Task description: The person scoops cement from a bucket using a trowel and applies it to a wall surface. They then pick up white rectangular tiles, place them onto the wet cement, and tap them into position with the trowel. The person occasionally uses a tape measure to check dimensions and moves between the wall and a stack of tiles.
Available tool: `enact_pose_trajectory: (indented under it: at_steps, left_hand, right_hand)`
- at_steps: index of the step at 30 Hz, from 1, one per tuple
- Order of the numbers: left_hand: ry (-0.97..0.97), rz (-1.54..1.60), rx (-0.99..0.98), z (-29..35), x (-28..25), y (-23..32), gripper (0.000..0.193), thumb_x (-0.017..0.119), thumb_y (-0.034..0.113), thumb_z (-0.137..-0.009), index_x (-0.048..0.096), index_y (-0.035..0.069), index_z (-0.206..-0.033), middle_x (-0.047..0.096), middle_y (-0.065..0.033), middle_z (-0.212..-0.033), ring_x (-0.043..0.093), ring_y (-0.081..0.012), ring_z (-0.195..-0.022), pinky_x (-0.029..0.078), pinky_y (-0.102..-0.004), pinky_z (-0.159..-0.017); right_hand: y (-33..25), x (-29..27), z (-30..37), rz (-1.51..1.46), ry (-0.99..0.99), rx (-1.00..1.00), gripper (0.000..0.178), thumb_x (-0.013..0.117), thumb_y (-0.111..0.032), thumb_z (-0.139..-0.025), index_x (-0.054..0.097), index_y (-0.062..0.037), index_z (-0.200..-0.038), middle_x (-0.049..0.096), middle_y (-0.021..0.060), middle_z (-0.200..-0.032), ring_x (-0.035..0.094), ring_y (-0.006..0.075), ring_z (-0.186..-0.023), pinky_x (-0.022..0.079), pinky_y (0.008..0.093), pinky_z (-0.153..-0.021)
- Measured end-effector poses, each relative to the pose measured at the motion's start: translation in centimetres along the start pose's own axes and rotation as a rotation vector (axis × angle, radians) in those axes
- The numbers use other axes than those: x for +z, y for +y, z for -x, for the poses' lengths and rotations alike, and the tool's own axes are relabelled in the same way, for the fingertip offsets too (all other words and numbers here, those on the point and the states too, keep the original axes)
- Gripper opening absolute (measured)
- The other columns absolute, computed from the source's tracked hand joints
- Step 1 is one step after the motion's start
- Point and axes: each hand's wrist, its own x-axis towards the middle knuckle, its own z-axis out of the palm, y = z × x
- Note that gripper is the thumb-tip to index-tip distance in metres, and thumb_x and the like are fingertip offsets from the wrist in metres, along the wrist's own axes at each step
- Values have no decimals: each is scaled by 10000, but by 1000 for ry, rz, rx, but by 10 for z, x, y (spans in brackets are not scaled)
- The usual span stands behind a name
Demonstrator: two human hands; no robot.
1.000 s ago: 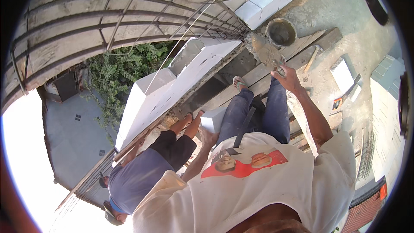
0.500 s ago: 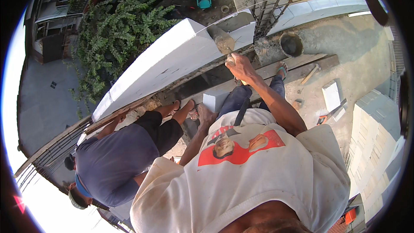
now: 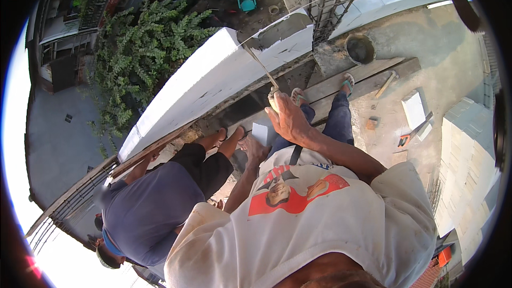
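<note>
My right hand is closed round the handle of a trowel. The trowel's blade shows nearly edge-on, its tip by the end of a white block in the low wall. Beside that block, a layer of wet grey mortar covers the lower top of the wall. Down by my left thigh, my left hand grips a small white block. Its fingers are partly hidden.
A person in a dark shirt bends over at my left. Planks lie under my feet. Right of them are a mortar bucket, a hammer, a saw and stacked white blocks. Rebar rises ahead.
My right hand has drawn back toward me and slightly left, turning the trowel from flat to edge-on. Grey mortar now shows along the wall where the blade was. The left hand still holds the block.
</note>
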Motion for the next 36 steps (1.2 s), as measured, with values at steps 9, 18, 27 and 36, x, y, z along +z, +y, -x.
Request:
enact_pose_trajectory:
  at_steps: [9,18,27,36]
  left_hand:
    - [30,-13,-74,11,-6,36,954,904,275,-726,402,-91,-1449,463,-297,-1431,425,-435,-1419,395,-497,-1165]
    - [35,-86,48,4,11,115,1020,934,205,-641,344,-96,-1416,454,-270,-1345,477,-427,-1314,394,-531,-1138]
    - [94,-86,184,1,-23,209,1042,945,224,-674,331,-97,-1453,484,-271,-1345,495,-423,-1313,406,-508,-1139]
    - [99,95,212,60,-122,281,1033,930,305,-663,400,-75,-1464,515,-235,-1366,555,-375,-1280,479,-482,-1090]
  right_hand:
    - [29,39,-15,271,-104,-241,501,645,-254,-1028,511,96,-1361,543,229,-1245,508,327,-1267,472,335,-1043]
    - [229,-53,117,-234,3,467,450,715,-199,-946,538,50,-1276,620,270,-1190,679,420,-1043,574,465,-876]
    - [540,-102,60,-895,402,1318,322,756,-307,-938,710,11,-923,692,72,-780,683,189,-645,551,334,-555]
    - [300,-194,59,-573,-489,797,847,861,-281,-866,465,16,-1552,729,109,-1129,722,178,-1026,600,338,-882]
